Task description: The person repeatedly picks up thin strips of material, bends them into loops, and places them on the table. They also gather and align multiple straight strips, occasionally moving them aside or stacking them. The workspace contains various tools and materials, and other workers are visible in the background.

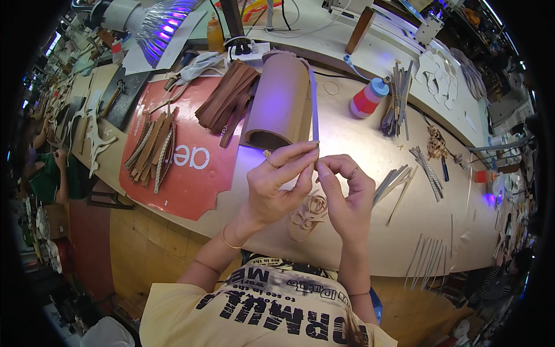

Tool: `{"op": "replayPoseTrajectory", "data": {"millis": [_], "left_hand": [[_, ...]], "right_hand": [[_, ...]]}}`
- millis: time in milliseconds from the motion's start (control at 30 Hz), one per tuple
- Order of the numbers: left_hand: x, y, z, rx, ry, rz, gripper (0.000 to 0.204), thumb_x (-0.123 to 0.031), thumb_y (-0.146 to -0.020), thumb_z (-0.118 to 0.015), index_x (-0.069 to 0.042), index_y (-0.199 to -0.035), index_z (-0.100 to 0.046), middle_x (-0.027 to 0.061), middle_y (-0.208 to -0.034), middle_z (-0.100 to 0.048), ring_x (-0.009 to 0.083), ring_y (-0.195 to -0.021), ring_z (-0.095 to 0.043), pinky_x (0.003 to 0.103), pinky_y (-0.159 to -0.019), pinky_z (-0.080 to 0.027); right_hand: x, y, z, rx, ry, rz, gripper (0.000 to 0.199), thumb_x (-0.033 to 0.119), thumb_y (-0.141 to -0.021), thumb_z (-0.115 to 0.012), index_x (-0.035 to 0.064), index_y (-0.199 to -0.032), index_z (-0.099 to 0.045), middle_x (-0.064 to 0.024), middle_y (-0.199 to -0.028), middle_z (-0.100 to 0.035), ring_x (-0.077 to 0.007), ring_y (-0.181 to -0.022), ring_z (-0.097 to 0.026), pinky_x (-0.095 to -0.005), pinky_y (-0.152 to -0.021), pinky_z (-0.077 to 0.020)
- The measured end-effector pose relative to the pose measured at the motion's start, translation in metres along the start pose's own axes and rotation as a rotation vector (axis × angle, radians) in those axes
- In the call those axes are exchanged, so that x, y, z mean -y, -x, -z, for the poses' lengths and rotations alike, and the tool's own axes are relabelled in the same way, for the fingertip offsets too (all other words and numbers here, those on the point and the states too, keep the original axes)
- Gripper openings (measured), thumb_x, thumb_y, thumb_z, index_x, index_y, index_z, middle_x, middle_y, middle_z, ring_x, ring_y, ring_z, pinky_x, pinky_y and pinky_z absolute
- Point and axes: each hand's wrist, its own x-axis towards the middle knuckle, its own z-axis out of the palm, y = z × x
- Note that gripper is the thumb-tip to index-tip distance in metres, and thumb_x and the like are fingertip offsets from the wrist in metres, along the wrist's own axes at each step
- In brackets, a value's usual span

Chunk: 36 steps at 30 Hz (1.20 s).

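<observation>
My left hand [277, 185] and my right hand [350, 196] meet above the worktable, fingertips pinched close together. Between them is the near end of a long, narrow, pale grey strip [314, 110], which looks like leather. Its far part runs up beside a thick brown tube [280, 92] that lies on the table just beyond my hands. Below my fingers sits a small heap of curled tan strips [309, 217], partly covered by my hands. The exact fold or edge at my fingertips is too small to make out.
Left of the tube lie wide brown strips [228, 95] and a bundle of strips [155, 147] on a red sheet [191, 185]. A red-and-white bottle [368, 99], grey strip bundles [398, 101] and loose thin strips [426, 263] are on the right. A lamp [156, 26] hangs far left.
</observation>
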Motion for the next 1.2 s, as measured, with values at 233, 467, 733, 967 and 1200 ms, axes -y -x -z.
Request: {"op": "replayPoseTrajectory", "data": {"millis": [233,467,733,967,1200], "left_hand": [[0.0059,0.0035,-0.0048,-0.027,-0.104,-0.130,0.030,0.007,-0.079,-0.069,0.003,-0.108,-0.070,0.0174,-0.114,-0.068,0.0245,-0.087,-0.072,0.030,-0.074,-0.059],[0.0076,0.0027,-0.0038,-0.041,-0.120,-0.173,0.031,0.007,-0.078,-0.070,0.002,-0.108,-0.070,0.0168,-0.115,-0.068,0.0237,-0.083,-0.072,0.029,-0.069,-0.058],[0.0060,0.0065,-0.0059,0.004,-0.234,-0.173,0.032,0.006,-0.077,-0.071,0.004,-0.109,-0.069,0.0164,-0.114,-0.068,0.0244,-0.081,-0.072,0.029,-0.067,-0.058],[0.0025,0.0034,-0.0055,-0.021,-0.098,-0.072,0.027,0.006,-0.080,-0.069,0.005,-0.107,-0.070,0.0168,-0.112,-0.068,0.0257,-0.088,-0.071,0.030,-0.075,-0.058],[-0.0011,0.0006,-0.0003,0.025,-0.002,0.065,0.027,0.007,-0.080,-0.067,0.002,-0.105,-0.072,0.0162,-0.109,-0.070,0.0236,-0.094,-0.071,0.030,-0.081,-0.057]], "right_hand": [[-0.0005,0.0007,0.0020,0.012,-0.021,-0.043,0.014,0.004,-0.091,-0.063,-0.0062,-0.100,-0.069,-0.0091,-0.091,-0.067,-0.0130,-0.085,-0.060,-0.0262,-0.079,-0.0476],[-0.0015,-0.0015,0.0011,0.017,-0.001,-0.034,0.014,0.005,-0.091,-0.064,-0.0065,-0.099,-0.069,-0.0090,-0.089,-0.067,-0.0128,-0.084,-0.060,-0.0256,-0.078,-0.0480],[-0.0024,0.0012,-0.0020,-0.057,0.330,0.107,0.011,0.011,-0.088,-0.065,0.0016,-0.093,-0.070,-0.0063,-0.087,-0.067,-0.0182,-0.076,-0.061,-0.0346,-0.084,-0.0380],[-0.0047,-0.0001,-0.0033,-0.045,0.296,0.105,0.011,0.011,-0.088,-0.064,0.0022,-0.093,-0.069,-0.0054,-0.088,-0.067,-0.0181,-0.078,-0.061,-0.0345,-0.086,-0.0358],[-0.0035,-0.0012,-0.0012,-0.038,0.357,0.163,0.010,0.011,-0.086,-0.066,0.0027,-0.092,-0.069,-0.0050,-0.087,-0.067,-0.0174,-0.076,-0.061,-0.0343,-0.087,-0.0356]]}}
